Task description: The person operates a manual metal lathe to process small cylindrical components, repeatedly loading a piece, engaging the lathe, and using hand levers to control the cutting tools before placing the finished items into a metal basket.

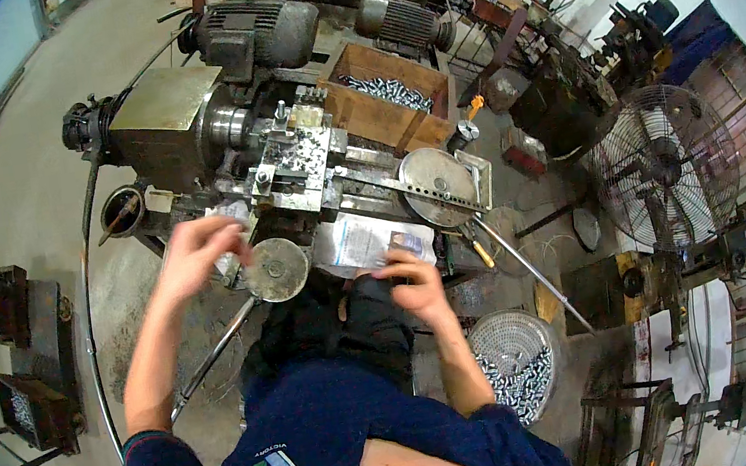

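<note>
My left hand (pixel 204 255) is raised just left of a round grey metal disc (pixel 276 270) at the front of a small lathe-like machine (pixel 296 163). Its fingers are bent and blurred at the tips, so whether they hold anything is unclear. Over my right thigh, my right hand (pixel 414 282) has thumb and fingers drawn together; anything between them is too small to make out. Beside its fingertips lies a white printed plastic bag (pixel 355 243). The machine's chuck (pixel 229 124) faces a metal slide block scattered with bright chips.
A wooden box (pixel 376 118) of small metal parts stands behind the machine. Right of me sits a perforated basket (pixel 508 347) of similar parts. A larger round plate (pixel 435 188) and a long metal lever (pixel 537 277) are at right, near a big fan (pixel 664 168). Bins (pixel 35 409) stand at left.
</note>
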The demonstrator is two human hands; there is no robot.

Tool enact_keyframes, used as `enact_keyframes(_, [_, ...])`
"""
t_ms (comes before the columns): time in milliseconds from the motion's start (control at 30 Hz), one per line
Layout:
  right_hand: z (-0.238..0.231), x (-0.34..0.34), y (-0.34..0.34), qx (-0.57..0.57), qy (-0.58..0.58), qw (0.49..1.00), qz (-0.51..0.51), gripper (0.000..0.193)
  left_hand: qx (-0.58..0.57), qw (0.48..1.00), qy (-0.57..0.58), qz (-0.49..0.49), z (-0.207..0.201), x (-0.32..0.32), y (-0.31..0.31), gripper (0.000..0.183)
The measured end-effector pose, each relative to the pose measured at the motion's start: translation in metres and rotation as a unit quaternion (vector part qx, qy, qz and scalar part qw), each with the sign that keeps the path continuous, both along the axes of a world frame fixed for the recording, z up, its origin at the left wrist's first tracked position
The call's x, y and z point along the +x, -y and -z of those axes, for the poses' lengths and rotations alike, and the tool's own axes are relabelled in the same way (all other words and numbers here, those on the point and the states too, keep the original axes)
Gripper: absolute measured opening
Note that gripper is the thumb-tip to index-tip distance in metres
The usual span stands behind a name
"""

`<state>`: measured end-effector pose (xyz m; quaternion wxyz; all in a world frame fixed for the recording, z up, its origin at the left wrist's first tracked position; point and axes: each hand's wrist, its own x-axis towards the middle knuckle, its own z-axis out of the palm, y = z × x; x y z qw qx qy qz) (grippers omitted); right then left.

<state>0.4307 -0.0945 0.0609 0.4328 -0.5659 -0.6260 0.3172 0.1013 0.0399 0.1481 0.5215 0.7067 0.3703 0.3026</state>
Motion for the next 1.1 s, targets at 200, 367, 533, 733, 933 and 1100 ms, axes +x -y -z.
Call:
enact_keyframes(200, [-0.066,-0.086,-0.059,0.234,0.029,0.960,-0.152,0.045,-0.291,0.918,0.256,0.089,0.023,0.068,0.025,0.039])
enact_keyframes(367, [-0.070,-0.104,-0.054,0.237,0.064,0.963,-0.112,0.042,-0.190,0.955,0.224,0.051,0.043,0.060,0.022,0.033])
enact_keyframes(533, [-0.067,-0.104,-0.059,0.230,0.168,0.951,-0.122,0.033,-0.053,0.998,0.043,0.008,0.024,0.053,0.019,0.034])
enact_keyframes(733, [-0.076,-0.111,-0.087,0.230,0.231,0.925,-0.197,0.030,-0.043,0.998,0.009,0.044,0.026,0.019,-0.003,0.032])
enact_keyframes(933, [-0.096,-0.106,-0.170,0.220,0.358,0.891,-0.172,0.031,0.049,0.971,-0.093,-0.212,0.018,-0.108,-0.017,0.021])
enact_keyframes(1100, [-0.082,-0.122,-0.267,0.190,0.552,0.805,-0.106,0.026,0.259,0.757,-0.453,-0.393,0.063,-0.254,0.002,0.029])
